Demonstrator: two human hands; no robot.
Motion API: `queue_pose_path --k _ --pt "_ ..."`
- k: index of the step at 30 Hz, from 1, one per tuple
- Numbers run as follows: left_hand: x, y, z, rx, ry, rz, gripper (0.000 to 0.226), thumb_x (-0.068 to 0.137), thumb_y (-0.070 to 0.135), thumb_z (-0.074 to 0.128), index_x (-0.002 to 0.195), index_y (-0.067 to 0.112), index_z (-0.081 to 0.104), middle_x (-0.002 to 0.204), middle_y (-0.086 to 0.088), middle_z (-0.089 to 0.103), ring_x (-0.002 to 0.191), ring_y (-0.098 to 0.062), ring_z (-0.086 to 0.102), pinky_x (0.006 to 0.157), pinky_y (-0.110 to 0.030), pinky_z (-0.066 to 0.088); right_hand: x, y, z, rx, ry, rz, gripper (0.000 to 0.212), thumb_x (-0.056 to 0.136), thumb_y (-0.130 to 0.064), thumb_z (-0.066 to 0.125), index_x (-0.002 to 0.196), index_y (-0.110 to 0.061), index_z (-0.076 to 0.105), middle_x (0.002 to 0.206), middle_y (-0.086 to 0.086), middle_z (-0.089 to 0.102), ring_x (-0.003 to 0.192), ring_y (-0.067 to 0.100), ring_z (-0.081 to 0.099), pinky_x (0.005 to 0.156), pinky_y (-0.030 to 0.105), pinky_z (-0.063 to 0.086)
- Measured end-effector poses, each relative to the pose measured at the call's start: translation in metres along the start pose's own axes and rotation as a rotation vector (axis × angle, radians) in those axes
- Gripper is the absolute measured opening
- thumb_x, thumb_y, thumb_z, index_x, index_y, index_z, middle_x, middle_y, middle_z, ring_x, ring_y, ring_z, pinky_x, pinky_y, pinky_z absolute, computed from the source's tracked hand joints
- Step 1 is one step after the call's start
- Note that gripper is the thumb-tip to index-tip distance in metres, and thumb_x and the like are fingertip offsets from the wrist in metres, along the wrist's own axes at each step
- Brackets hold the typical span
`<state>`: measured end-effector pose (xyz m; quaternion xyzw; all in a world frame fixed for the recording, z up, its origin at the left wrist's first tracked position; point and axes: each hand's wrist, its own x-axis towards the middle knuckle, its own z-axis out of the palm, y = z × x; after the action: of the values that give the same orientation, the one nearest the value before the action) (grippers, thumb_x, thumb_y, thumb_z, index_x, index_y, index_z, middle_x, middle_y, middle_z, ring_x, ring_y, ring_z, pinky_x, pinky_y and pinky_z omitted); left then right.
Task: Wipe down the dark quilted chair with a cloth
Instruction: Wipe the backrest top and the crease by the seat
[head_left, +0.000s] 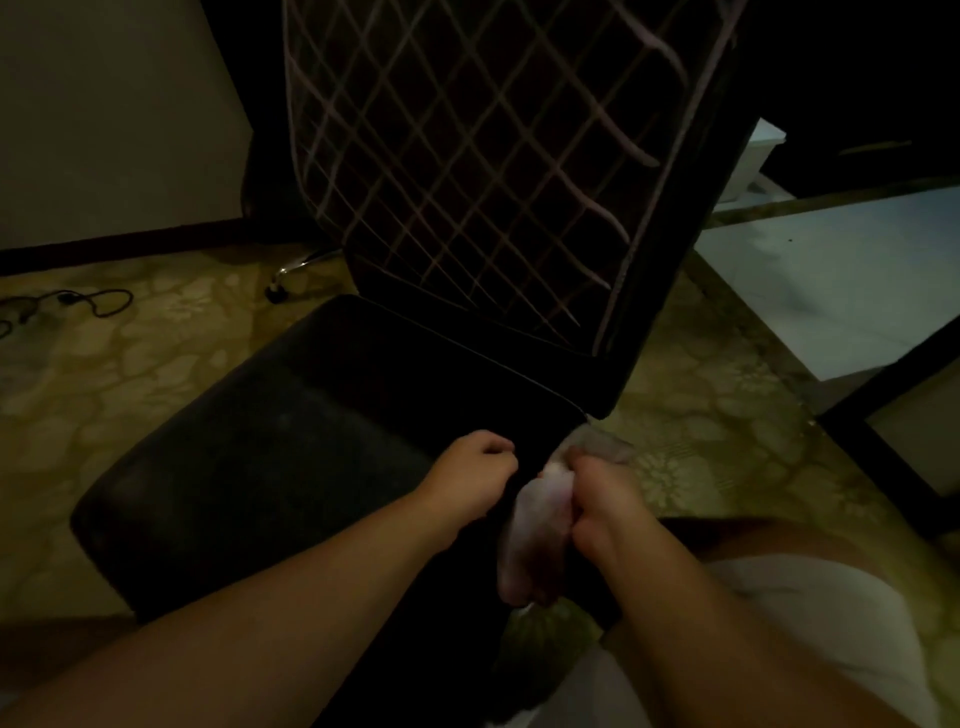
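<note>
The dark chair fills the middle of the view: a black seat cushion (270, 467) low at the left and a backrest (483, 156) quilted with pale diamond stitching rising behind it. My right hand (597, 499) grips a pale cloth (530, 540) at the seat's right edge; the cloth hangs down below the fist and a corner sticks out above it. My left hand (475, 478) rests in a loose fist on the seat just left of the cloth, and whether it pinches anything is hidden in the dim light.
The floor (130, 374) is patterned yellow-green. A black cable (78, 304) lies at the left and a chrome chair leg with a castor (291, 275) shows behind the seat. A white panel (841, 280) lies on the floor at the right beside a dark frame (893, 415).
</note>
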<state>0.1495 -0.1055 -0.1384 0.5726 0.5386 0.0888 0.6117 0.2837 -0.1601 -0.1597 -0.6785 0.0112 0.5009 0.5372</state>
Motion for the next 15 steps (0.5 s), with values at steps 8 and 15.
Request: queue_pose_path --k 8,15 --pt "0.043 0.013 0.024 -0.068 0.039 0.126 0.013 0.100 0.031 0.065 0.096 0.024 0.076 0.098 -0.003 0.078 0.095 -0.019 0.074 0.093 -0.043 0.059 0.002 -0.001 0.014 0.222 -0.091 0.044 0.023 0.096 -0.023 0.061 0.109 -0.005 0.069 0.098 0.021 0.074 0.088 0.034 0.074 0.088 0.050 0.058" --pt "0.077 0.007 0.034 0.557 0.068 0.377 0.035 0.103 0.036 0.054 0.135 0.025 0.063 0.134 -0.004 0.059 0.123 -0.024 0.057 0.102 -0.027 0.044 0.034 -0.009 -0.008 -0.191 0.277 -0.316 0.013 0.091 -0.021 0.066 0.101 -0.016 0.060 0.088 0.006 0.069 0.083 0.025 0.069 0.078 0.038 0.057"
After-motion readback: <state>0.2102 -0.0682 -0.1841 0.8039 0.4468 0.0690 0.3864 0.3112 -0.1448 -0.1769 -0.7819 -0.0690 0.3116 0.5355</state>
